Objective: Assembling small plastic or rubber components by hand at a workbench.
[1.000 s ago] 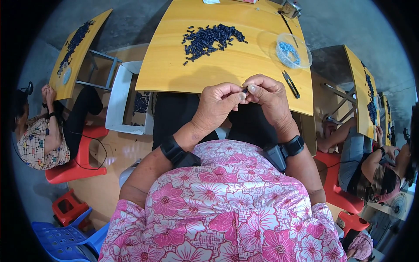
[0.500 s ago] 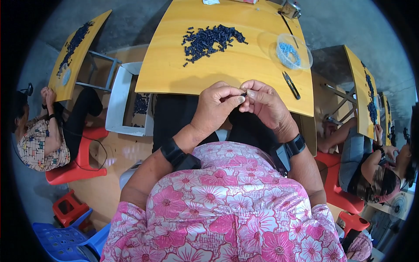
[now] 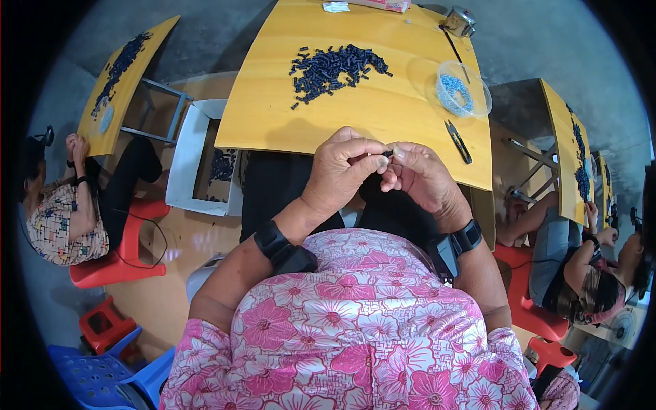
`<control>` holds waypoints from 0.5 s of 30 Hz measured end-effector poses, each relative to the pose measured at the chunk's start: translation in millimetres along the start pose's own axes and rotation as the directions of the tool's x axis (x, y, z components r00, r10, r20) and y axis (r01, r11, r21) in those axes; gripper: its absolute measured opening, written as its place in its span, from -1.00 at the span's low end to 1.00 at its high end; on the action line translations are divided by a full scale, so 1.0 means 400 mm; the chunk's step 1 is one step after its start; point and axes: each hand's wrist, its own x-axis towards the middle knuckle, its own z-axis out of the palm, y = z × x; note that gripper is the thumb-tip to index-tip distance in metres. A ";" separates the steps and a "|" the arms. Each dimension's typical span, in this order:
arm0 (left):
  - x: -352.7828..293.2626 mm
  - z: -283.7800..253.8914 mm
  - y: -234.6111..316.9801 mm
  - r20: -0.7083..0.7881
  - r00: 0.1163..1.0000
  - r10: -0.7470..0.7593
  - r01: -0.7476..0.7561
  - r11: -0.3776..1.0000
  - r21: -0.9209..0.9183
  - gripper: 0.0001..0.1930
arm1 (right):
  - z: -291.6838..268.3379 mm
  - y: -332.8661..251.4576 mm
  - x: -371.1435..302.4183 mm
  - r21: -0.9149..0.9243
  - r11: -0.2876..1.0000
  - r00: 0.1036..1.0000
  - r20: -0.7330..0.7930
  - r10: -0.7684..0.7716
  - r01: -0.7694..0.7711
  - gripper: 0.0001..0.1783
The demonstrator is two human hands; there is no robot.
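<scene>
One small dark piece [image 3: 387, 154] pinched between two hands' fingers [image 3: 372, 161].

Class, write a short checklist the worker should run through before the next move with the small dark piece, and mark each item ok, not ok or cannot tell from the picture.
1. Small dark piece pinched between fingertips of both hands: ok.
2. Left hand and right hand meet over the near edge of the yellow table: ok.
3. Pile of dark pieces lying on the table ahead: ok.
4. Clear bowl holds light blue bits: ok.
5. Dark slim tool lies free beside the right hand: ok.
6. Piece correctly fitted or aligned: cannot tell, too small and partly hidden.
</scene>
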 end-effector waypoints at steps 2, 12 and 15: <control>0.001 0.000 -0.004 -0.004 1.000 0.005 -0.006 1.000 -0.023 -0.87 | -0.001 0.003 0.000 0.013 1.000 1.000 -0.001 -0.001 0.001 -0.70; 0.002 -0.011 0.010 -0.037 0.994 0.103 -0.098 0.988 0.120 -0.88 | -0.005 0.017 0.001 0.027 1.000 1.000 0.024 -0.003 0.002 -0.68; 0.000 -0.007 0.007 -0.043 0.994 0.099 -0.096 0.993 0.070 -0.89 | -0.014 0.020 0.003 0.002 1.000 0.999 0.035 -0.003 0.003 -0.67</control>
